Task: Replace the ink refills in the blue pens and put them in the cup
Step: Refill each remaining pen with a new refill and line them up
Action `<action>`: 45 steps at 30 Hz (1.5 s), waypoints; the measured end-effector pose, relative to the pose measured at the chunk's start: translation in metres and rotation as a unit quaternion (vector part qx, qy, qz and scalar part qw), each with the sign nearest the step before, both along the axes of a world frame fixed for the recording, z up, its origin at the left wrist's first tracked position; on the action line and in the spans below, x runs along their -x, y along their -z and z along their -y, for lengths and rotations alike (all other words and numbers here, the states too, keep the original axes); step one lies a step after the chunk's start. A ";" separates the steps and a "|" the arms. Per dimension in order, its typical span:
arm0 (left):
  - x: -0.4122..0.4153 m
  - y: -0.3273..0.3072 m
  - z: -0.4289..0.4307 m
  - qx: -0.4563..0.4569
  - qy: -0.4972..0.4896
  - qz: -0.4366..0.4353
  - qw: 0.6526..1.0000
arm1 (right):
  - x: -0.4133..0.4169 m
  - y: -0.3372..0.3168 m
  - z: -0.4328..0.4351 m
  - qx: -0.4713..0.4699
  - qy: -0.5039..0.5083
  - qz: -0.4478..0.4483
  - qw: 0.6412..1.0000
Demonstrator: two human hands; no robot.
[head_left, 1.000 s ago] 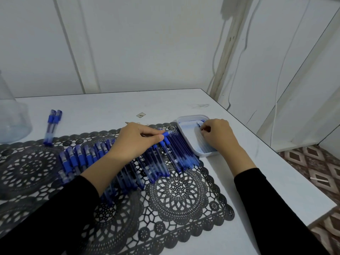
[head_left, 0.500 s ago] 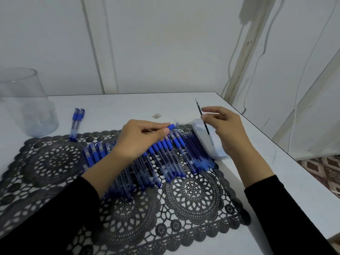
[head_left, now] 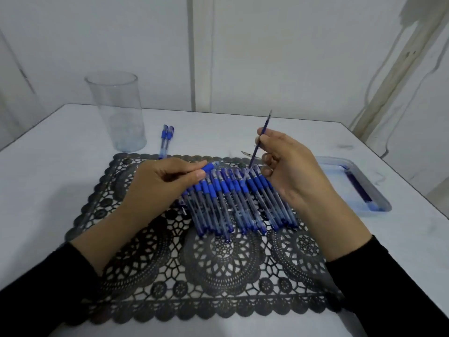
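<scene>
A thin dark-blue ink refill (head_left: 266,124) stands nearly upright, leaning right at the top, above the far end of a row of blue ballpoint pens with clear barrels and blue rubber grips (head_left: 233,203). The right hand (head_left: 289,171) pinches the refill between thumb and forefinger, its other fingers curled in beside it. The refill's lower end crosses in front of the pens' tips; whether it touches them cannot be told.

The pens lie side by side, touching, on a black lace-patterned placemat (head_left: 218,263). The left hand (head_left: 165,183) pinches one blue pen (head_left: 208,167) at the row's left end; only its blue end shows past the fingertips, and the palm hides its barrel and any pens farther left.

Two more blue pens (head_left: 166,139) lie together on the white table (head_left: 303,137) just beyond the mat, near a tall clear plastic cup (head_left: 116,110) standing upright at the back left. Well to the right sits a shallow clear plastic tray (head_left: 385,203) holding dark-blue refills (head_left: 359,188), blurred and uncountable. A small shiny item (head_left: 246,153) behind the row is too indistinct to name.
</scene>
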State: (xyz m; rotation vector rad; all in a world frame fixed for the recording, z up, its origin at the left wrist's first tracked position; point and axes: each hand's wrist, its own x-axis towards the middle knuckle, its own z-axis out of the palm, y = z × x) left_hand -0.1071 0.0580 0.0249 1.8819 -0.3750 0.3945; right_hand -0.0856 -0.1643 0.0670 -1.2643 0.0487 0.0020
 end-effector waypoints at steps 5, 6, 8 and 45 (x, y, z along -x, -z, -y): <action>0.006 0.006 -0.010 0.011 -0.013 -0.006 1.000 | 0.005 0.011 -0.010 -0.016 0.041 0.024 0.999; 0.006 0.006 -0.009 0.012 -0.013 -0.005 1.000 | 0.005 0.012 -0.010 -0.027 0.050 0.027 0.998; 0.005 0.006 -0.009 0.011 -0.014 0.005 1.000 | 0.005 0.013 -0.012 -0.051 0.064 0.028 0.996; 0.006 0.009 -0.006 0.030 -0.011 0.043 0.999 | 0.026 0.019 -0.033 0.077 -0.013 0.154 0.985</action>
